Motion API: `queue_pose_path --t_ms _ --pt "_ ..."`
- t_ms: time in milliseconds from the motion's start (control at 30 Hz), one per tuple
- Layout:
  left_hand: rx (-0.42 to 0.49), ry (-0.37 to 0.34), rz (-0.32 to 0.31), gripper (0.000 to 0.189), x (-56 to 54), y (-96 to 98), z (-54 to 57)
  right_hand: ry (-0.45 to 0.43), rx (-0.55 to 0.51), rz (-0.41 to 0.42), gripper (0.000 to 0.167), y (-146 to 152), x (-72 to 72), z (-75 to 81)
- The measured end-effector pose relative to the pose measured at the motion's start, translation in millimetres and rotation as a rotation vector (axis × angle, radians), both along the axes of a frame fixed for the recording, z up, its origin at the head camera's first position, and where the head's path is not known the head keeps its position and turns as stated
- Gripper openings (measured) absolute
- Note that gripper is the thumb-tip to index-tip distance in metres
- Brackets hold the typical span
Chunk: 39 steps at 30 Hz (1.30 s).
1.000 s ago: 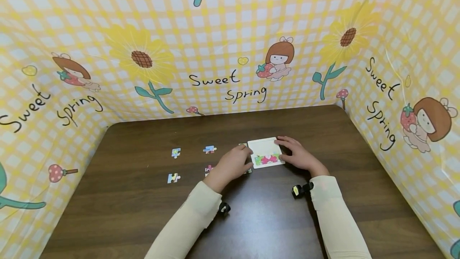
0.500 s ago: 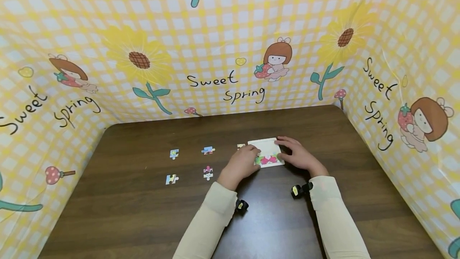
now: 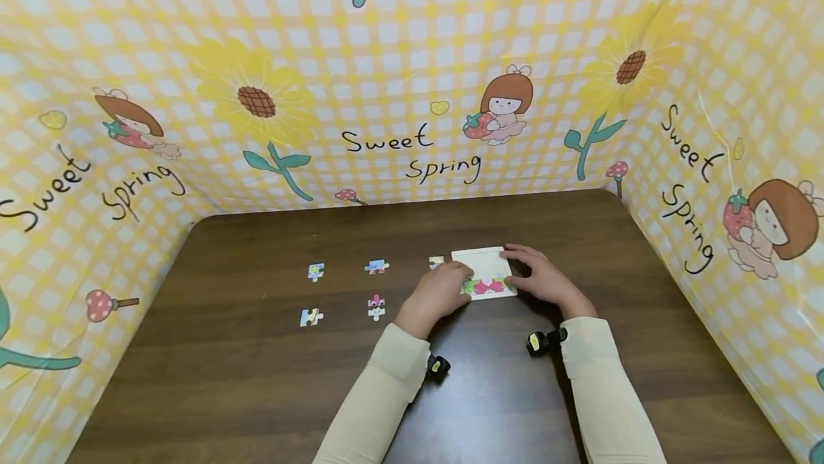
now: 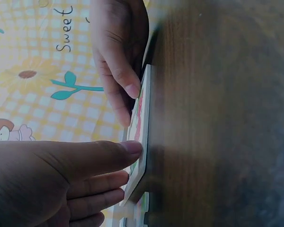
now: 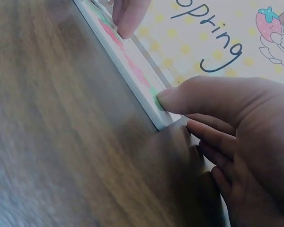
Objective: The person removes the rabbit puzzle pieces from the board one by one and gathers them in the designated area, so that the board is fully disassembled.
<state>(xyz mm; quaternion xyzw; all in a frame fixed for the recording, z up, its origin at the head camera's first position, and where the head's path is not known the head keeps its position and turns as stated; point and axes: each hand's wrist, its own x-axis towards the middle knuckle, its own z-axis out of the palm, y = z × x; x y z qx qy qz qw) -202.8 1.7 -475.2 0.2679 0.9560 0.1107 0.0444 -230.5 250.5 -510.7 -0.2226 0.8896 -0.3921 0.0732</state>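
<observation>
A shallow white puzzle tray (image 3: 479, 261) lies on the table, its front strip filled with a green and pink picture (image 3: 494, 286) and its back part plain white. My left hand (image 3: 431, 301) grips the tray's left side, the thumb at the front rim in the left wrist view and the fingertips along the side. On the opposite side, my right hand (image 3: 546, 282) holds the tray, its thumb (image 5: 173, 99) pressing the front right corner while the other fingers lie along the side. The left hand covers part of the picture.
Left of the tray lie several loose jigsaw pieces: a blue piece (image 3: 376, 266), a pink piece (image 3: 376, 307), a pale piece (image 3: 310, 317), a yellow-blue piece (image 3: 315, 272) and one (image 3: 436, 262) close to the tray. A checked cloth wall (image 3: 386, 92) encloses the brown table (image 3: 257, 392).
My left hand has moved right, from beside the tray onto its left side, uncovering the pink jigsaw piece. The right hand and the tray stay in place.
</observation>
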Motion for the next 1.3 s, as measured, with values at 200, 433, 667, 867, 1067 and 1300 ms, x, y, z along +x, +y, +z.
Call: queue_pose_path --t_ms 200,433,667,867,1067,1300 --pt "0.046 -0.010 0.003 0.037 -1.2 1.9 -1.4 0.013 -0.005 -0.005 0.053 4 -0.2 -1.0" --pt "0.072 -0.038 0.038 0.041 -2.6 -3.4 -0.9 0.014 -0.013 0.000 0.053 -3 -1.3 0.8" --pt "0.081 -0.047 0.051 0.038 -2.1 -2.4 -3.9 0.014 0.004 0.006 0.053 -2 -0.3 2.4" --pt "0.096 -0.063 0.053 0.038 -1.9 -1.2 -5.4 0.020 0.013 -0.003 0.053 -1 0.7 0.3" --pt "0.106 -0.069 0.060 0.038 -1.4 -1.9 -4.7 0.055 0.069 -0.039 0.056 -6 0.8 -1.7" --pt "0.106 -0.062 0.046 0.037 -2.0 -2.7 -5.3 0.081 0.115 -0.106 0.059 -13 -1.0 -4.5"
